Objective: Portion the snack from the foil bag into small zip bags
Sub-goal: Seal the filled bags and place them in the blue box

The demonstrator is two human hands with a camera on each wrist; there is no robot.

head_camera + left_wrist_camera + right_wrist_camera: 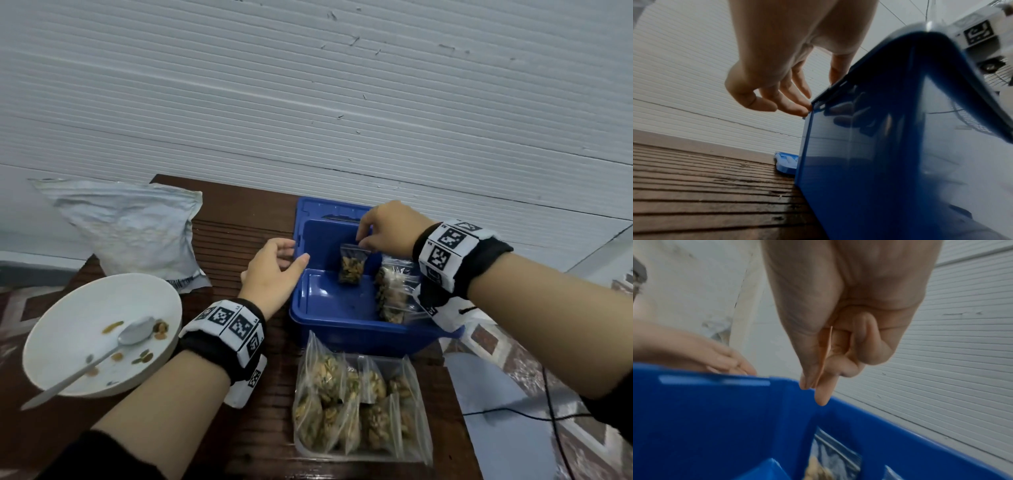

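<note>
A small zip bag (pixel 352 263) filled with the snack hangs upright inside the blue bin (pixel 342 329). My right hand (pixel 363 242) pinches its top right corner between thumb and forefinger. In the right wrist view the right hand (pixel 813 391) presses a thin clear edge, and the zip bag (pixel 836 457) shows lower in the bin (pixel 715 418). My left hand (pixel 294 255) is relaxed, and its fingertips (pixel 801 110) touch the bin's left rim (pixel 830 91). The crumpled foil bag (pixel 126 233) lies at the back left.
A white bowl (pixel 68 342) with a spoon (pixel 102 353) and a few snack bits sits at the front left. More filled zip bags (pixel 394 294) lean in the bin's right side. A clear tray (pixel 363 452) of several filled bags stands in front. A blue lid (pixel 787 164) lies behind the bin.
</note>
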